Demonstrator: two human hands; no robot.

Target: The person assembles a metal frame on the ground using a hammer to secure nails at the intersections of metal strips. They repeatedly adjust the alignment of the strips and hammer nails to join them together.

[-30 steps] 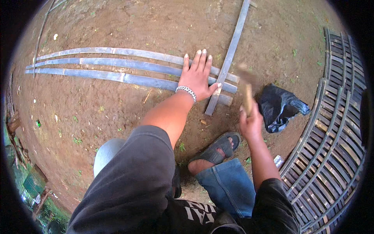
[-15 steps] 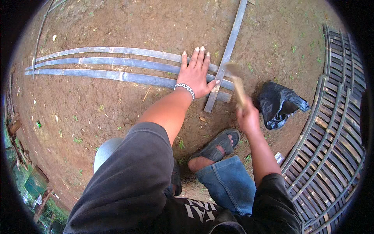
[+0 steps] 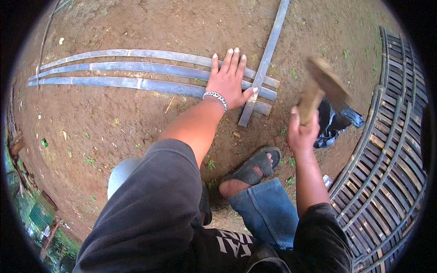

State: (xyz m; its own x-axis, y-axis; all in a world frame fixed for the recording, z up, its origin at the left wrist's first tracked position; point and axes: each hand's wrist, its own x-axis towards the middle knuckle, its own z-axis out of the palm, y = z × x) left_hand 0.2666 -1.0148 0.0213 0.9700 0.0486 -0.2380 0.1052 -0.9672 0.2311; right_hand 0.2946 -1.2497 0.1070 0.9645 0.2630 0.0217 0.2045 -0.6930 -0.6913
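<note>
Three long bamboo slats (image 3: pixel 150 68) lie side by side on the ground, running left to right. A single bamboo slat (image 3: pixel 267 54) crosses over their right ends. My left hand (image 3: pixel 226 83) is spread flat on the slats, its thumb touching the crossing slat. My right hand (image 3: pixel 304 130) is wrapped round the wooden handle of a hammer (image 3: pixel 327 81), whose head is blurred and raised to the right of the crossing. Part of a black plastic bag (image 3: pixel 328 132) is hidden behind the hammer and hand.
Finished-looking bamboo slat panels (image 3: pixel 378 173) lie along the right side. At the far left, a thin strip (image 3: pixel 43 45) crosses the slats' other ends. My sandalled foot (image 3: pixel 257 166) stands just below the crossing. Bare earth (image 3: pixel 123 116) with small weeds surrounds the slats.
The hammer has swung up and to the right, away from the crossing of the slats. My left hand has stayed in nearly the same place, pressed on the slats.
</note>
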